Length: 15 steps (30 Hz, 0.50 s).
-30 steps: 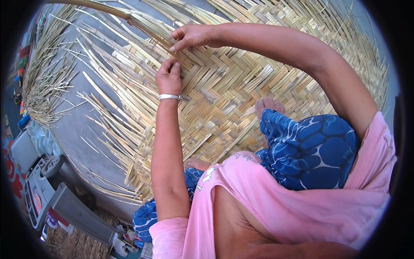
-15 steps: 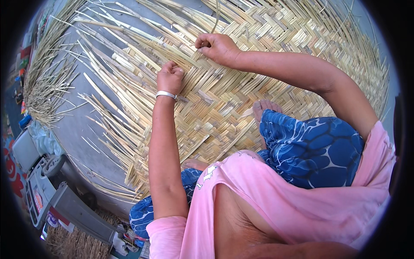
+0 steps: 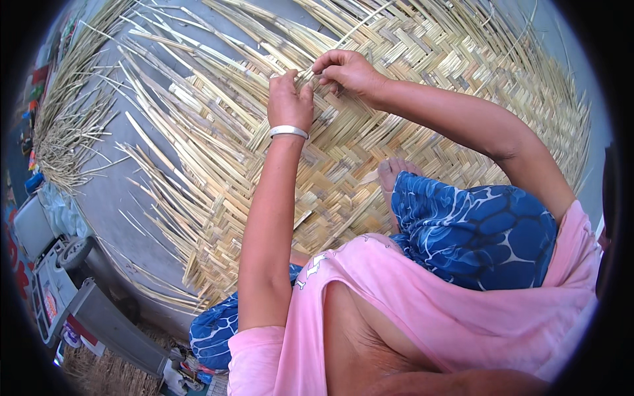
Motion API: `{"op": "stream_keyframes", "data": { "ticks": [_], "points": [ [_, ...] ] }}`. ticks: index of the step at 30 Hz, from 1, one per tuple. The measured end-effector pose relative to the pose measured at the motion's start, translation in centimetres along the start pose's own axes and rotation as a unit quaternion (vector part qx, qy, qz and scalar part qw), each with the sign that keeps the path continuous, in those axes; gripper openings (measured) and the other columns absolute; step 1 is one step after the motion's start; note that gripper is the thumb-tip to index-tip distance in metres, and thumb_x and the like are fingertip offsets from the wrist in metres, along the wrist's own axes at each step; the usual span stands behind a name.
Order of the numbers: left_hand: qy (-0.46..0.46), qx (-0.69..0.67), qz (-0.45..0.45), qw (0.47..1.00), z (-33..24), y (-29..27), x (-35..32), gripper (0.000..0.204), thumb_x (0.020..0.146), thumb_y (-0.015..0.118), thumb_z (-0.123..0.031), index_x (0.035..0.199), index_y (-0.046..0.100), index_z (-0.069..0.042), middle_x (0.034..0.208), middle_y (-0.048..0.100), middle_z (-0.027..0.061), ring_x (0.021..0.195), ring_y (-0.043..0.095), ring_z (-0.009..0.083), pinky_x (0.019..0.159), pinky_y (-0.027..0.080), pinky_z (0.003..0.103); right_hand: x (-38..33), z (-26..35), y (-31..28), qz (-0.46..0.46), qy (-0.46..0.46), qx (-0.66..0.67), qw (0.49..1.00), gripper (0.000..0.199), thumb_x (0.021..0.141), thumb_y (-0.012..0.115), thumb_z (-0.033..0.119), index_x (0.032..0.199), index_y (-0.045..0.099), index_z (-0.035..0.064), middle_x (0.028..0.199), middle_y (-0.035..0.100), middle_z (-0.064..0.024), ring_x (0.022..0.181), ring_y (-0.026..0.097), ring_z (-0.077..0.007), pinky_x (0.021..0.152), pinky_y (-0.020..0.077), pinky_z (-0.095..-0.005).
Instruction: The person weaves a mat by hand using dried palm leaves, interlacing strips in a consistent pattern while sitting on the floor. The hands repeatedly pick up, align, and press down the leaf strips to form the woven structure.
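Observation:
A mat of pale split-reed strips in a slanted weave spreads under both my hands. At its far left edge, my left hand, with a white band on its wrist, is closed, thumb and fingers pinched on a reed strip. Close beside it on the right, my right hand pinches a reed strip too, thumb against bent fingers. The fingertips of both hands almost meet. Whether they share one strip I cannot tell. Long loose strip ends fan out from the mat toward the left.
A bundle of thin reeds lies on the grey floor at the far left. At the lower left stands a grey wheeled thing beside clear plastic. My bare foot rests on the mat.
My left hand has moved right and farther away, up to my right hand. My right hand has shifted slightly right. The strip that curved up beyond it no longer stands there.

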<state>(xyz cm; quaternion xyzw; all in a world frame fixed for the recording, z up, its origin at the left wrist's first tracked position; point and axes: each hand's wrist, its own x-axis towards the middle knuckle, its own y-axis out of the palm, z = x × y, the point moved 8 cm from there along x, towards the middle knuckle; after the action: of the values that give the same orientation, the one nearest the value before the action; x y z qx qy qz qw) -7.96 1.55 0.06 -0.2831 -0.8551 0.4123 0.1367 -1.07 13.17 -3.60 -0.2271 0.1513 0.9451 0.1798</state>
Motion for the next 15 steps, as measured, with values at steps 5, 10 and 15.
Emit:
{"op": "stream_keyframes", "data": {
  "ticks": [5,10,15],
  "points": [
    [-0.157,-0.043,0.075,0.984,1.9,0.8,1.4,0.024,0.072,0.070,-0.026,0.076,0.064,-0.002,0.075,0.062,0.0139,0.069,0.060,0.0278,0.066,0.047,0.037,1.6,2.4,-1.7,0.030,-0.031,-0.022,0.999,0.010,0.080,0.049,0.001,0.081,0.058,0.0053,0.077,0.060,-0.0016,0.070,0.055,-0.0077,0.064,0.0441,-0.0218],
    [-0.219,-0.167,-0.066,0.959,3.7,0.2,0.2,0.023,0.075,0.068,-0.020,0.070,0.059,0.001,0.054,0.055,0.0079,0.049,0.050,0.0149,0.052,0.043,0.030,5.5,6.8,1.4,0.082,-0.142,-0.255,0.953,0.016,0.080,0.050,0.005,0.092,0.061,0.0037,0.087,0.062,-0.0019,0.079,0.057,-0.0111,0.077,0.0451,-0.0259],
    [-0.275,-0.326,-0.092,0.900,3.7,0.5,-0.4,0.027,0.080,0.064,-0.014,0.061,0.049,-0.003,0.050,0.048,0.0016,0.039,0.044,0.0087,0.038,0.035,0.026,8.7,7.1,4.0,0.074,-0.245,-0.496,0.830,0.028,0.076,0.056,0.008,0.104,0.058,0.0030,0.096,0.062,-0.0164,0.091,0.060,-0.0301,0.080,0.0465,-0.0362]
  ]
}}
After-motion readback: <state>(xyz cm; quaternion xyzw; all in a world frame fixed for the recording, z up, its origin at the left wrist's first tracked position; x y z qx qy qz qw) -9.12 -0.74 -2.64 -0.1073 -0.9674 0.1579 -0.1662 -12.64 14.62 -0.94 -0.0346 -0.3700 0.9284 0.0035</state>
